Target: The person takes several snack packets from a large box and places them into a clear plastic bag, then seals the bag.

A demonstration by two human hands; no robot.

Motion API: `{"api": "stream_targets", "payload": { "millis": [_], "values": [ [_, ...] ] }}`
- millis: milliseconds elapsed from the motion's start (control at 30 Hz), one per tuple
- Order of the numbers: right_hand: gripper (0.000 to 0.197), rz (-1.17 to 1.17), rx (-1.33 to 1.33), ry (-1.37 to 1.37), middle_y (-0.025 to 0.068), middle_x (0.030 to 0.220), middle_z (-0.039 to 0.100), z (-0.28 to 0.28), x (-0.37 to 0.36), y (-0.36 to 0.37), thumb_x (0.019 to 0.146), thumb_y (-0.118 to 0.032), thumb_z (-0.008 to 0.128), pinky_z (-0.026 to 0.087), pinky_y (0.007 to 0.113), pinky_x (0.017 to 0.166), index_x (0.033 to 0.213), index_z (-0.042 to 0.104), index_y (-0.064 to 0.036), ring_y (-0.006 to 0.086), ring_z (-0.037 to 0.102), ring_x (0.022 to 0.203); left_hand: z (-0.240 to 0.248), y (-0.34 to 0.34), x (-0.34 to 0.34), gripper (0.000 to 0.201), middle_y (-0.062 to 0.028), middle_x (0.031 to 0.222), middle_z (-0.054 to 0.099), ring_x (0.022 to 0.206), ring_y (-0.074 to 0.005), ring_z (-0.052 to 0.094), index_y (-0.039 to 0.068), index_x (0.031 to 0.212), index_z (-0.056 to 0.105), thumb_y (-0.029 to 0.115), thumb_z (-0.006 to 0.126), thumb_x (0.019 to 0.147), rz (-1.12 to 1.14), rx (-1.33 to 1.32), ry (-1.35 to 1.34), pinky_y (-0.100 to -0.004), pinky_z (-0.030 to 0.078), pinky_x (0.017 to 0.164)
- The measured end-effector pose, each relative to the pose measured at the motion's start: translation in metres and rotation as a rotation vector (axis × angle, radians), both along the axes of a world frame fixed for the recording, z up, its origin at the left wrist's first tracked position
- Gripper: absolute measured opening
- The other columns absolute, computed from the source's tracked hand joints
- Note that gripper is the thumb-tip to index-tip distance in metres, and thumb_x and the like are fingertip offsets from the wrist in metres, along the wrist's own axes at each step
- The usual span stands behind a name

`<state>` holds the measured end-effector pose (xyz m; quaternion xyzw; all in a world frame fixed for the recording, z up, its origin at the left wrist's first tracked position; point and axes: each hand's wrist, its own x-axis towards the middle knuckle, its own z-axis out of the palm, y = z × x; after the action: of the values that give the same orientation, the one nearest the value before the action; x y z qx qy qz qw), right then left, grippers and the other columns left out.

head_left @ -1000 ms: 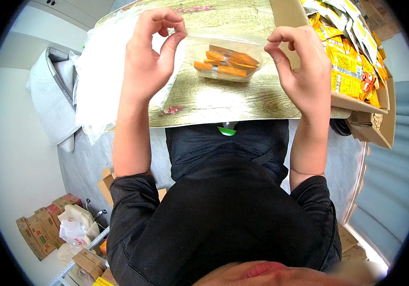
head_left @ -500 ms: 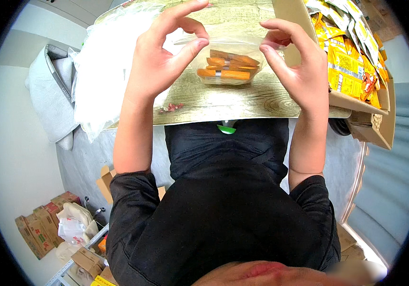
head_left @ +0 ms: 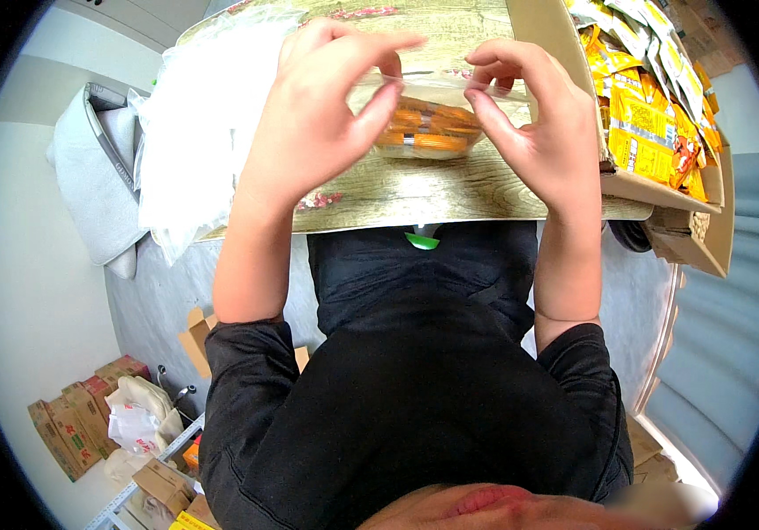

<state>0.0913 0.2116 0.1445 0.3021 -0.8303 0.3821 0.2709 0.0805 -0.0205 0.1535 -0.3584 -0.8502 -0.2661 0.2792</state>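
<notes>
A clear plastic bag (head_left: 437, 152) stands on the wood-patterned table (head_left: 450, 196), its top edge pinched between my two hands. Several orange-yellow packets (head_left: 437, 141) lie stacked inside it. My left hand (head_left: 326, 110) grips the left part of the bag's rim between thumb and a curled finger, while its index finger points out over the rim. My right hand (head_left: 538, 110) pinches the same rim farther right, thumb against fingertips.
A pile of clear plastic bags (head_left: 207, 124) covers the table's left side. At the right stands a cardboard box (head_left: 552, 35) beside many yellow packets (head_left: 640, 124). Grey cloth (head_left: 97, 168) hangs at the far left. Cardboard boxes (head_left: 70, 428) sit on the floor at lower left.
My left hand has moved right along the bag's rim, its index finger now stretched to the right. My right hand has shifted slightly left, so the hands are closer together.
</notes>
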Motion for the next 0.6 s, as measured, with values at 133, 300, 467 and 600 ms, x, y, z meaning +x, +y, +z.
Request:
{"api": "stream_targets", "payload": {
  "millis": [133, 300, 467, 600],
  "values": [
    [0.033, 0.010, -0.002, 0.021, 0.0051, 0.084, 0.067, 0.000, 0.001, -0.002, 0.081, -0.004, 0.073, 0.052, 0.039, 0.078, 0.112, 0.064, -0.0119, 0.0261, 0.067, 0.085, 0.020, 0.019, 0.010, 0.018, -0.0017, 0.087, 0.068, 0.095, -0.0238, 0.062, 0.010, 0.093, 0.072, 0.007, 0.078, 0.077, 0.021, -0.180, 0.126, -0.0380, 0.045, 0.091],
    [0.038, 0.035, -0.005, -0.036, 0.0063, 0.086, 0.068, 0.001, 0.003, -0.006, 0.081, -0.004, 0.073, 0.053, 0.038, 0.079, 0.117, 0.065, -0.0130, 0.0253, 0.067, 0.085, 0.022, 0.025, 0.007, 0.015, -0.0020, 0.086, 0.065, 0.095, -0.0251, 0.061, 0.009, 0.086, 0.066, 0.008, 0.077, 0.076, 0.000, -0.233, 0.100, -0.0426, 0.044, 0.095],
    [0.043, 0.083, 0.023, -0.031, 0.0070, 0.089, 0.069, 0.000, 0.001, -0.007, 0.081, -0.004, 0.073, 0.053, 0.038, 0.079, 0.122, 0.065, -0.0146, 0.0248, 0.068, 0.086, 0.025, 0.027, 0.006, 0.017, -0.0048, 0.088, 0.064, 0.093, -0.0261, 0.061, 0.008, 0.084, 0.063, 0.006, 0.076, 0.073, -0.074, -0.260, 0.145, -0.0425, 0.045, 0.100],
    [0.045, 0.095, -0.026, -0.023, 0.0071, 0.090, 0.070, 0.002, 0.003, -0.007, 0.081, -0.004, 0.072, 0.053, 0.039, 0.079, 0.124, 0.066, -0.0153, 0.0253, 0.068, 0.086, 0.025, 0.025, 0.004, 0.018, -0.0055, 0.087, 0.064, 0.091, -0.0267, 0.061, 0.008, 0.085, 0.064, 0.007, 0.077, 0.074, -0.103, -0.248, 0.104, -0.0432, 0.045, 0.099]
  ]
}}
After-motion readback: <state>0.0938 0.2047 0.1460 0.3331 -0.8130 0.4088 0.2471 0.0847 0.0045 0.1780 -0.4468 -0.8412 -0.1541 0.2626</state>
